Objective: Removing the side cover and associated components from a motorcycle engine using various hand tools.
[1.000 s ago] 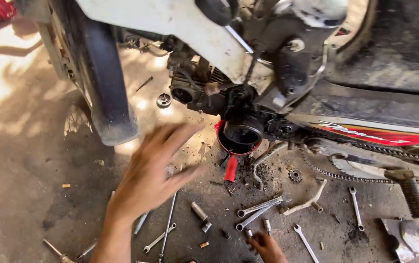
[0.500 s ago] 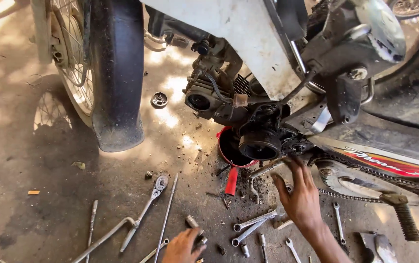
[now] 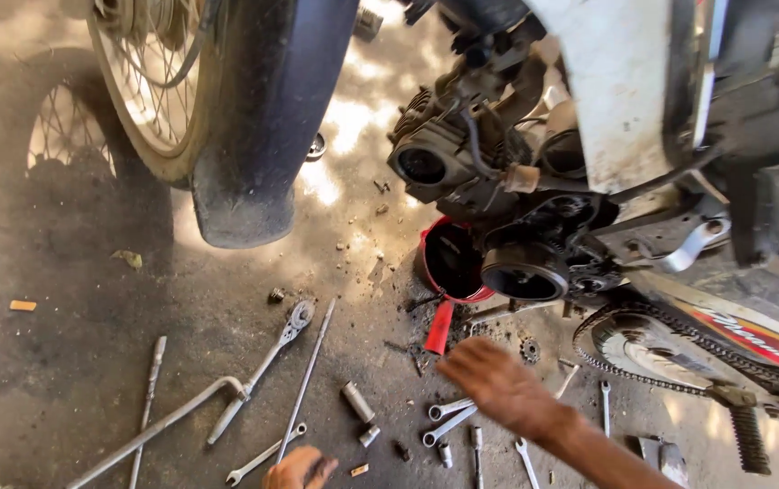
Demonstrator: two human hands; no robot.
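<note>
Beneath the motorcycle engine point(image 3: 498, 181), the right hand point(image 3: 498, 385) is held over scattered spanners point(image 3: 448, 421), fingers loosely together and gripping nothing; the left hand point(image 3: 299, 469) is mostly cropped, its fingers untellable.

Grimy, oil-stained concrete floor point(image 3: 63, 362) lies in shade; sunlit patches point(image 3: 335, 136) and a spoked wheel's shadow point(image 3: 68, 145) fall farther out.

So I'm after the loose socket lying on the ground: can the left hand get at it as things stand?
Probably yes. The left hand is low on the ground just below the socket, with only bare concrete between them. The long rod lies to the side, not across the way.
</note>
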